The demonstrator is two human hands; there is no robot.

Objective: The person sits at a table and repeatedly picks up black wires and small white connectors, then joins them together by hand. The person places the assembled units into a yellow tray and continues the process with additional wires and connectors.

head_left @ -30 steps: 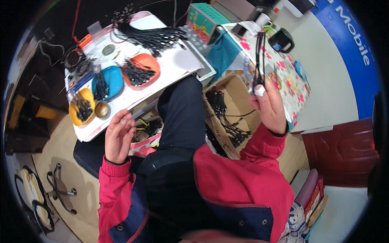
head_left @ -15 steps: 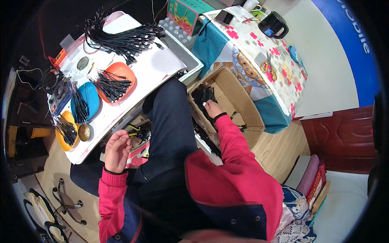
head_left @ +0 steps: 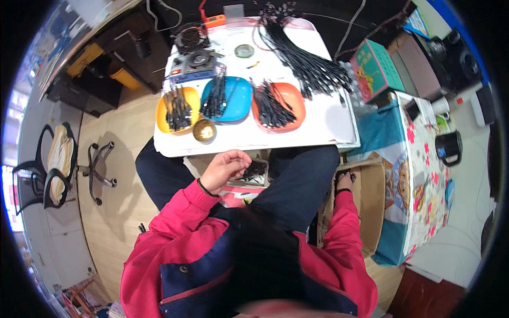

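Note:
My left hand [head_left: 227, 170] is raised in front of the table edge, above my lap. Its thumb and forefinger are pressed together and the other fingers curl in; whether a small thing sits between them is too small to tell. Down at the right, my right hand [head_left: 344, 182] reaches into a cardboard box [head_left: 374, 212], among black cables. Its fingers are mostly hidden there. On the white table stand a yellow tray [head_left: 161, 117], a blue tray [head_left: 243, 98] and an orange tray [head_left: 297, 100], each with black cables [head_left: 271, 106]. A big bundle of black cables [head_left: 310, 66] lies at the right.
A small gold bowl [head_left: 204, 131] stands near the table's front edge. Behind the trays is a device with a fan [head_left: 200, 61]. An open container [head_left: 258, 172] sits under the table edge. To the right, a cloth-covered table [head_left: 424, 175] bears a black mug [head_left: 448, 147].
The view has swung left, so the table now lies straight ahead and the box at the right. My right hand remains in the box; my left stays raised with its fingers pinched.

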